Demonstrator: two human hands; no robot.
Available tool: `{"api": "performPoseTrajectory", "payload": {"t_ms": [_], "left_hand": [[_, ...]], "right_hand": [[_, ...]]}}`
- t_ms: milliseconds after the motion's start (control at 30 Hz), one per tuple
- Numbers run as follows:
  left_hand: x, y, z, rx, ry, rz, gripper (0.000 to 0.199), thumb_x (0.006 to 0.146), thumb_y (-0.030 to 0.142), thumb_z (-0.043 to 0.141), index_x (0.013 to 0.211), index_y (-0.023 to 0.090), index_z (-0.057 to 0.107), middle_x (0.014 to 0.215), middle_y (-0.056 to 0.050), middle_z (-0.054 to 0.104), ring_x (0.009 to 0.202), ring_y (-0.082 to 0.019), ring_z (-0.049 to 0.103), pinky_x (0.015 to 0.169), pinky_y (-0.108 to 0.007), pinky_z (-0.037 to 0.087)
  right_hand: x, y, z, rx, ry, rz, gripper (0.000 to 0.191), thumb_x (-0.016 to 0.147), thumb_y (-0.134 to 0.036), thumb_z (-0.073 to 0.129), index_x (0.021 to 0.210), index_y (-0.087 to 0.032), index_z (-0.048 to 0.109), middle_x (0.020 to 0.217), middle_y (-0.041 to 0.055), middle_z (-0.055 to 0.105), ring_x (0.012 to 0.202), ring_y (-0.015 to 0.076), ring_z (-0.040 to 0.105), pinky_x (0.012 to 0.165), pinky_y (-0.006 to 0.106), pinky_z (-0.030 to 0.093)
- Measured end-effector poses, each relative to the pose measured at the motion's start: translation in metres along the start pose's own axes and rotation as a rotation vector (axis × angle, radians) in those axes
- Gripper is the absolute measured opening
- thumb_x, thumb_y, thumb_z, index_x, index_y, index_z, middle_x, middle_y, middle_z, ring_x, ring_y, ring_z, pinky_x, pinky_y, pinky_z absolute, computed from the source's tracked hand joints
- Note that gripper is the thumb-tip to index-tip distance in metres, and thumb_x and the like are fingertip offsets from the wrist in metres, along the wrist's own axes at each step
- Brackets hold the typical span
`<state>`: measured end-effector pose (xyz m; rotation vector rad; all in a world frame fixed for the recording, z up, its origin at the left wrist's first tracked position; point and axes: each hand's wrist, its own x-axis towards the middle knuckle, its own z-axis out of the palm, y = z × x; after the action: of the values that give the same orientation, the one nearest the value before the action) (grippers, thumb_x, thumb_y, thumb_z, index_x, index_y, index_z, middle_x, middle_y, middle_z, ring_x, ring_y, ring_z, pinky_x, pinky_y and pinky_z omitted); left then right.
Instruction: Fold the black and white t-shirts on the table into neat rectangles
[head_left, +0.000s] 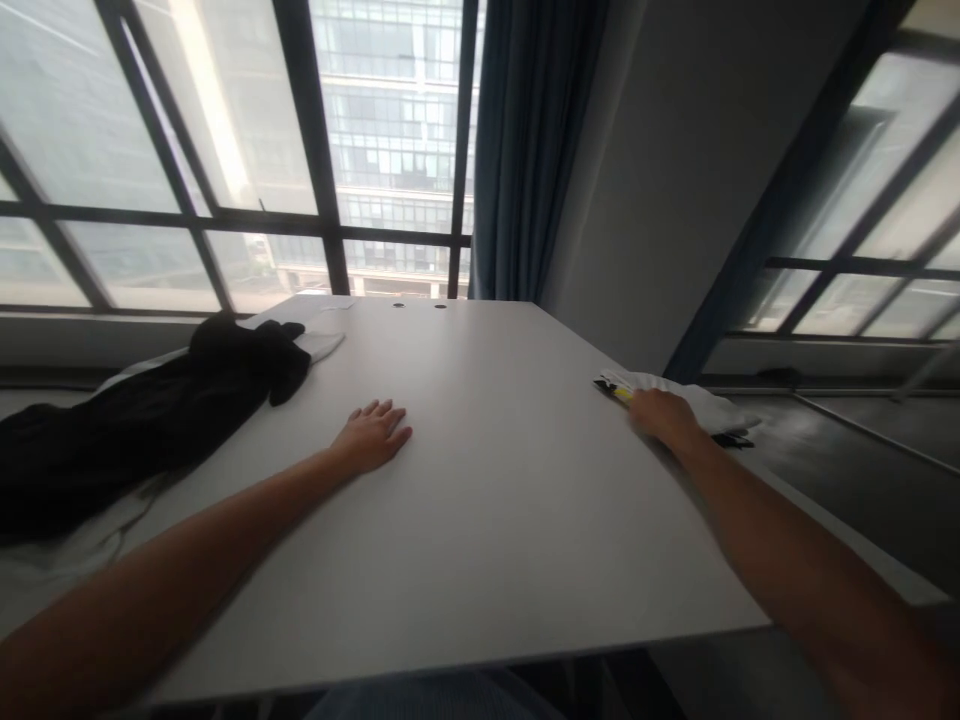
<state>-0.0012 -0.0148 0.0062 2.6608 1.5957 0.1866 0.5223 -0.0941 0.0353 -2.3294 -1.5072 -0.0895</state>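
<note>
My left hand [371, 436] lies flat on the white table [480, 540], fingers spread, holding nothing. Near the table's right edge, my right hand [661, 414] is closed around a yellow and black object [621, 394], whose far end sticks out past the fingers. What exactly it is cannot be made out. A white cloth bundle [712, 408] lies just beyond and beside the right hand, with a bit of black showing under it.
Black clothing [225, 375] is heaped along the table's left side, over white fabric [322, 345]. Two dark round holes are at the far edge. Windows and a blue curtain [517, 150] stand behind the table.
</note>
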Motion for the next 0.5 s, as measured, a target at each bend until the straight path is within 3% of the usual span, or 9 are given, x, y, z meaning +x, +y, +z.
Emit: {"api": "performPoseTrajectory", "payload": {"t_ms": [133,233,300,400,500], "left_hand": [[-0.006,-0.007,-0.014,0.012,-0.007,0.087,0.061,0.101,0.054,0.032,0.148,0.022,0.053,0.160,-0.012,0.043,0.148,-0.030,0.038,0.119,-0.045,0.030],[-0.010,-0.038,-0.035,0.106,-0.003,0.063,0.051,0.098,0.052,0.041,0.135,0.025,0.063,0.149,-0.010,0.057,0.136,-0.029,0.051,0.120,-0.045,0.027],[-0.015,-0.072,-0.050,0.163,0.073,-0.117,0.049,0.096,0.049,0.047,0.133,0.023,0.064,0.146,-0.012,0.059,0.135,-0.031,0.051,0.121,-0.052,0.020],[-0.028,-0.131,-0.068,0.206,0.203,-0.481,0.056,0.094,0.045,0.049,0.138,0.012,0.060,0.147,-0.023,0.054,0.135,-0.039,0.046,0.117,-0.060,0.018],[-0.041,-0.174,-0.074,0.203,0.185,-0.722,0.055,0.089,0.042,0.057,0.133,0.009,0.064,0.143,-0.028,0.055,0.134,-0.044,0.045,0.113,-0.064,0.019]], "right_hand": [[0.007,0.000,-0.002,-0.380,-0.102,0.039,0.025,0.091,-0.018,0.053,0.097,-0.010,0.076,0.106,0.0318,0.071,0.100,0.0389,0.070,0.080,0.046,0.046],[0.015,-0.002,-0.001,-0.430,-0.082,-0.035,0.033,0.095,-0.041,0.054,0.096,-0.017,0.076,0.107,0.0287,0.072,0.098,0.0396,0.069,0.074,0.046,0.047],[0.017,-0.010,0.002,-0.405,-0.030,-0.091,0.040,0.094,-0.052,0.054,0.101,-0.019,0.076,0.107,0.0264,0.072,0.099,0.0403,0.069,0.073,0.046,0.048],[0.011,-0.030,0.012,-0.353,0.009,-0.210,0.040,0.095,-0.049,0.055,0.110,-0.018,0.074,0.112,0.0239,0.073,0.101,0.0391,0.069,0.079,0.046,0.049],[0.001,-0.051,0.023,-0.324,0.002,-0.392,0.035,0.095,-0.041,0.054,0.110,-0.017,0.074,0.121,0.0210,0.072,0.111,0.0369,0.067,0.090,0.045,0.049]]}}
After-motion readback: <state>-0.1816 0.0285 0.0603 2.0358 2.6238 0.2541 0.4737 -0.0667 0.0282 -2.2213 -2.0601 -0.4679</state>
